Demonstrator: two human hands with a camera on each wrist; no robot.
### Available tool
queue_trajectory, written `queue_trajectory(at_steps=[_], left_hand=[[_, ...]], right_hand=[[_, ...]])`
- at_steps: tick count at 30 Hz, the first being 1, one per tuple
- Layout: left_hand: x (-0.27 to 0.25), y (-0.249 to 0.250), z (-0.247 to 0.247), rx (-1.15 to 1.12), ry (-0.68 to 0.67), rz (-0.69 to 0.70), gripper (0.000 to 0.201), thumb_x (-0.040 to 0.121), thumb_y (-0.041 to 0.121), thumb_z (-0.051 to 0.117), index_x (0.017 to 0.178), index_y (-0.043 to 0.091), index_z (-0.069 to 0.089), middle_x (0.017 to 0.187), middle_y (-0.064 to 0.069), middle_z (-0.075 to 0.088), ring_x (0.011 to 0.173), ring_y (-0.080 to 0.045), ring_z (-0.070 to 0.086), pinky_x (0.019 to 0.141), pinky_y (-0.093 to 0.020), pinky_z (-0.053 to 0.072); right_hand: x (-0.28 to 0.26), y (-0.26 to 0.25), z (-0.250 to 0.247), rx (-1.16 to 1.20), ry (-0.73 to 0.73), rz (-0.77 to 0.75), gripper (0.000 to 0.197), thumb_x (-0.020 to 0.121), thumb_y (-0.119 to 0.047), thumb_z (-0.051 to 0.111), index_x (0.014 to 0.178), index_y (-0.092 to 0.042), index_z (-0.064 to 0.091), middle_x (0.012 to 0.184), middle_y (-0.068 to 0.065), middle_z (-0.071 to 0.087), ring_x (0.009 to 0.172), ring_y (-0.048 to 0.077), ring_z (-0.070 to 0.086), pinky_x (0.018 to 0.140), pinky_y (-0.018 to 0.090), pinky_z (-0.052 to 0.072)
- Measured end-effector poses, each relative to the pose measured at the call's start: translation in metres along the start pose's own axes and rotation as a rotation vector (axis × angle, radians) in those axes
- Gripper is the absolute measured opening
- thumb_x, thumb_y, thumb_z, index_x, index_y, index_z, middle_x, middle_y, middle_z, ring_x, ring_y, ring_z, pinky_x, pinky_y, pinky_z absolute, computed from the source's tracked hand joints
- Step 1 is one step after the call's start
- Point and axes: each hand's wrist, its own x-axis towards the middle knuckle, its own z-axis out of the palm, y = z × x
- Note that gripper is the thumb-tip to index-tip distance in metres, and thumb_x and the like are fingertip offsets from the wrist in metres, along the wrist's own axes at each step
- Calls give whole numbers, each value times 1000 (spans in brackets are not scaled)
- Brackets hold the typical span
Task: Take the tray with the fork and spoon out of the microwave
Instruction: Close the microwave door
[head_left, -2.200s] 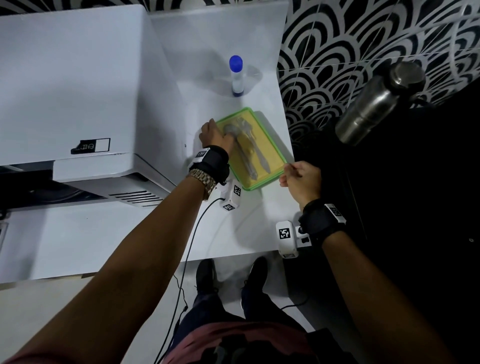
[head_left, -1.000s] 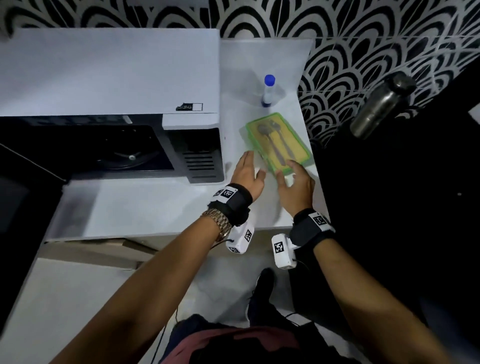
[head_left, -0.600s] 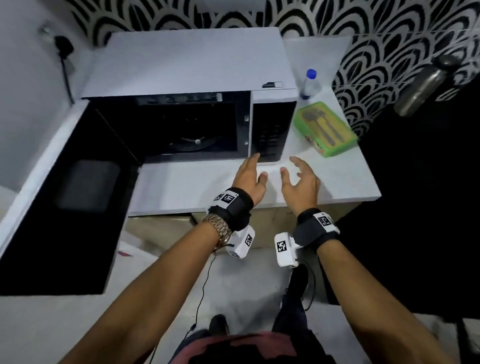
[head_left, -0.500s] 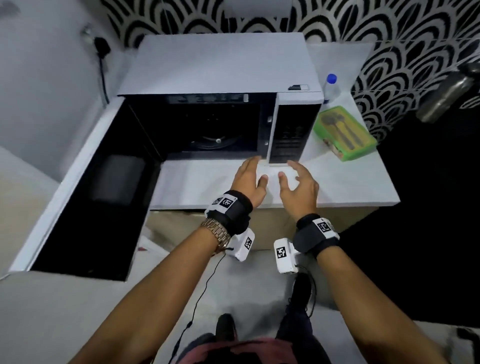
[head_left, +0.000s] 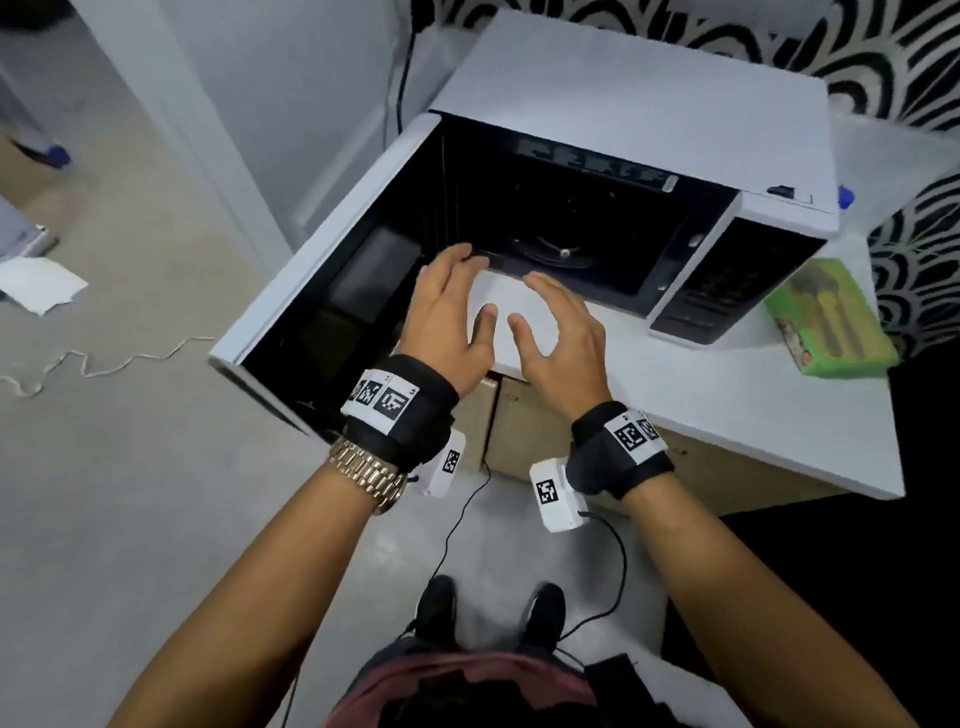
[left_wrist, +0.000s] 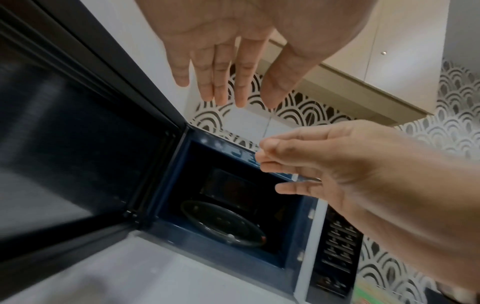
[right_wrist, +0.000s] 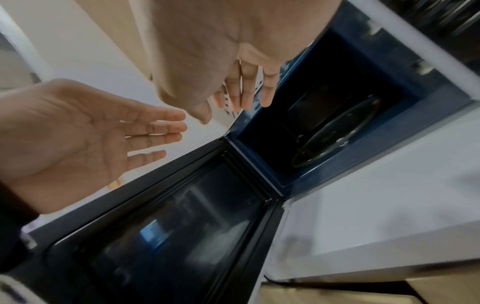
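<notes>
Tray (head_left: 831, 325): rectangular, green-rimmed, fork and spoon inside, at 3 o'clock from glossy microwave (head_left: 639, 135); my left hand (head_left: 449, 317) and right hand (head_left: 558, 332) spread, empty.

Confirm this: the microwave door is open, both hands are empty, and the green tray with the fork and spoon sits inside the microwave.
Wrong on the tray. The head view shows the green tray on the counter right of the microwave; only the turntable is inside. The door is open and both hands are empty.
</notes>
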Motion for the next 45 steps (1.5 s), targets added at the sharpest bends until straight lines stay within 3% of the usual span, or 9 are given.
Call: queue_trajectory(at_steps=[1,4,7,14,19,25,32,38,45], left_hand=[[-6,-5,-10,31,37,4,49,86,21,54,133,9,52,145,-9,43,136,-25,39,118,-45,27],[-23,-16,-34,184,129,26,50,84,24,55,131,7,55,142,-13,46,139,-30,38,120,-52,18],[-38,-26,-55,338,181,-23,50,83,25,54,130,7,56,142,-15,47,139,-32,37,120,-53,15],[-66,-42,-85,514,202,-237,59,79,31,51,134,9,51,145,-16,45,142,-34,32,120,-54,6],[-73,-48,-87,536,180,-319,61,80,35,51,136,11,48,150,-15,40,141,-35,33,116,-56,16],[-77,-48,-92,484,214,-231,47,80,32,52,123,13,58,138,-10,52,128,-32,45,104,-46,37],[-93,-26,-70,328,203,-94,37,87,23,56,119,7,63,137,-13,55,132,-28,46,109,-33,38],[-93,2,-35,227,175,60,39,92,21,53,127,9,63,142,-11,53,138,-25,44,110,-32,42],[-73,35,9,128,22,213,46,97,26,46,137,6,52,148,-11,46,144,-25,33,118,-44,29]], right_hand=[[4,-9,8,14,-33,-50,44,93,-23,62,134,-11,55,141,3,56,132,15,49,111,9,28],[16,-33,31,36,-124,-200,47,92,-18,61,137,-8,53,144,7,53,135,20,48,115,35,38],[25,-54,55,31,-223,-327,52,90,-17,59,140,-6,49,149,10,48,139,23,43,114,44,37],[26,-99,91,10,-342,-541,58,89,-14,57,145,-11,44,155,6,40,147,20,32,117,36,30],[20,-105,102,-17,-390,-602,59,88,-11,57,145,-10,44,155,6,40,148,22,28,117,37,26],[18,-98,94,-6,-335,-619,55,88,-7,55,143,-10,47,152,4,45,147,21,33,115,46,32],[4,-68,63,22,-295,-586,52,93,-4,51,144,-10,46,153,4,43,147,18,31,115,48,33],[-10,-38,23,24,-274,-497,59,89,2,56,146,-10,43,155,4,40,147,16,32,117,46,32],[-6,6,-38,63,-248,-409,55,91,4,56,144,-8,46,152,6,46,142,15,42,115,39,39]])
